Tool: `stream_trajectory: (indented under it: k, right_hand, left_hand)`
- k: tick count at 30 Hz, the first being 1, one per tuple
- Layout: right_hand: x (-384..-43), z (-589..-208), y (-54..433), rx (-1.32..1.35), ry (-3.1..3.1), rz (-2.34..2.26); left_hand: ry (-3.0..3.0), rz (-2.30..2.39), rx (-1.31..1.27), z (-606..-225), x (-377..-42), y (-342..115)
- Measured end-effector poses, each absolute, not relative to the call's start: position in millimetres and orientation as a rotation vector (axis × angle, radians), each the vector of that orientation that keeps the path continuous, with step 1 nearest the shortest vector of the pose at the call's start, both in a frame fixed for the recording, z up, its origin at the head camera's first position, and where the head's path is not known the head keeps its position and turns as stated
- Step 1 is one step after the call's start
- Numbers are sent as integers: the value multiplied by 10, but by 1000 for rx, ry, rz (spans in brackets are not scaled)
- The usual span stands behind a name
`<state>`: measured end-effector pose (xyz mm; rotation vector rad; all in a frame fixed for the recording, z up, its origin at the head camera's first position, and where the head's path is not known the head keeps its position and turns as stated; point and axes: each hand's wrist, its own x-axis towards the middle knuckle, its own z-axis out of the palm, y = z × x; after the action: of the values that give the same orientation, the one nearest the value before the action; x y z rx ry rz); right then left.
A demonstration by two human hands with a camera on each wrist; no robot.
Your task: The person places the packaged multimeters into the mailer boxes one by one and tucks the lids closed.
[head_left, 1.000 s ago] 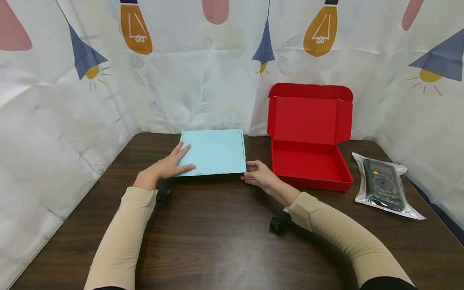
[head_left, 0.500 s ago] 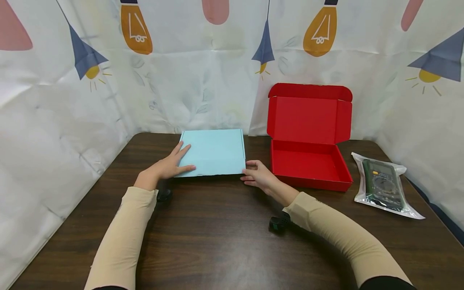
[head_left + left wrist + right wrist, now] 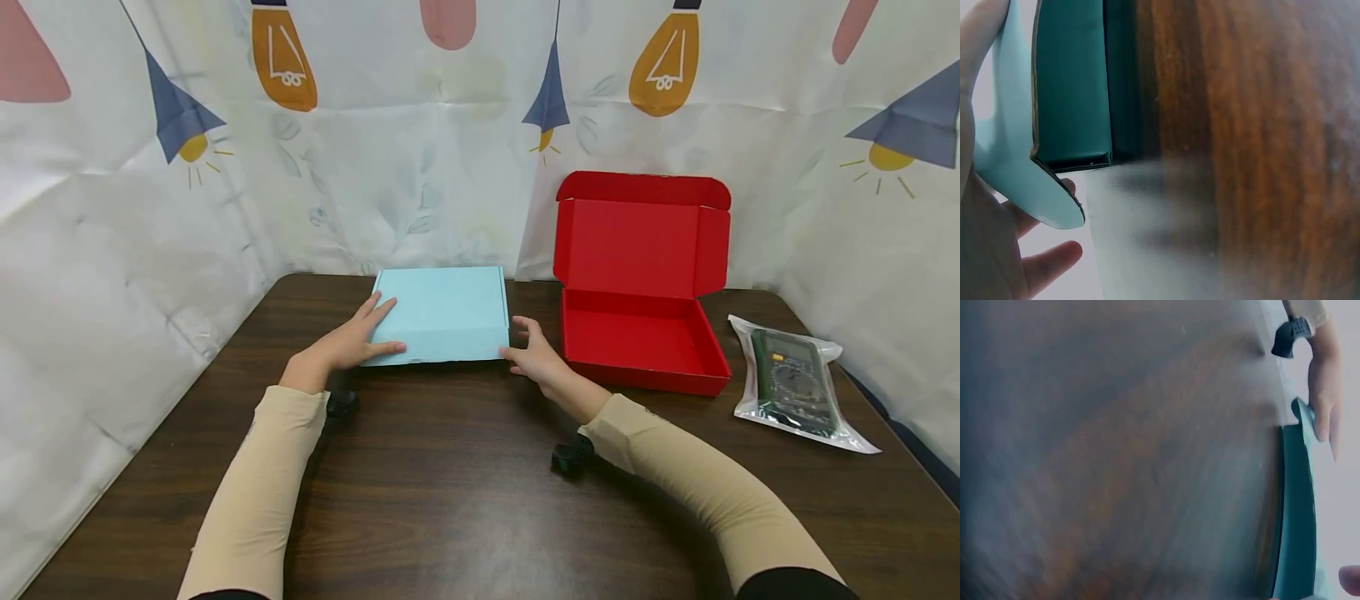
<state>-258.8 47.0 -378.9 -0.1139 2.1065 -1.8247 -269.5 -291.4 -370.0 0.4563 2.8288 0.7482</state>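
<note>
Light-blue box [image 3: 442, 308] at far side of table [image 3: 450, 475], between left hand [image 3: 348, 340], fingers spread wide on its left edge, and right hand [image 3: 538, 357], loosely open, thumb at near-right corner.

A red cardboard mailer box [image 3: 637, 285] stands with its lid [image 3: 632, 247] raised toward the back of a dark wood-grain table [image 3: 450, 475]. Right of it, a digital multimeter [image 3: 795, 382] with a green-edged case lies face up, sealed in a clear plastic bag [image 3: 853, 439]. Behind, a creased white fabric backdrop [image 3: 465, 192] carries printed orange light bulbs [image 3: 663, 65], blue pendant lamps [image 3: 547, 93] and rounded pink shapes [image 3: 448, 21].
</note>
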Motion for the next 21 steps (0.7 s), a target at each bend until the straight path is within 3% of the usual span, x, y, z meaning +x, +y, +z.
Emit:
stream_trajectory:
  k: [21]
  right_hand:
    - [-2771, -3792, 354, -332, 2334, -1605]
  left_hand:
    - [2839, 784, 482, -3702, -2788, -2926]
